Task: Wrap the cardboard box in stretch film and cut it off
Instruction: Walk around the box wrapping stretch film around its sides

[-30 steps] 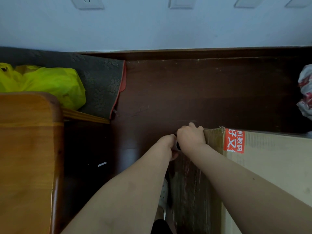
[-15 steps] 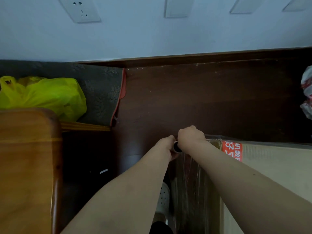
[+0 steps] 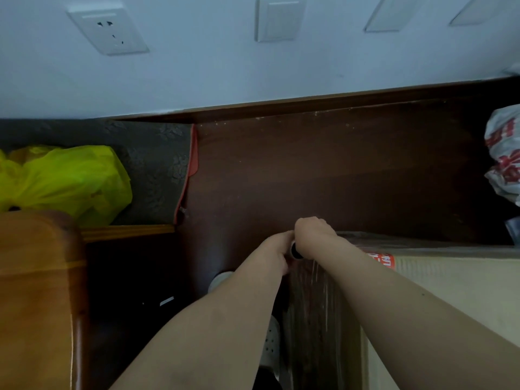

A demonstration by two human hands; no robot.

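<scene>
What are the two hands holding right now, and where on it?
Both hold the stretch film roll at the cardboard box corner. The right hand grips around the roll; the left hand holds its near end, by the dark core.

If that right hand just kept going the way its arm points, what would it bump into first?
Probably nothing close: past the right hand, which grips the film roll at the cardboard box corner, lies bare dark floor, then the wall. Depth is uncertain.

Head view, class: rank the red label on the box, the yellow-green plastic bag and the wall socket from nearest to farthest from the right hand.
From the right hand:
1. Red label, just right of it on the box top.
2. Yellow-green plastic bag, far left.
3. Wall socket, upper left on the wall.
</scene>
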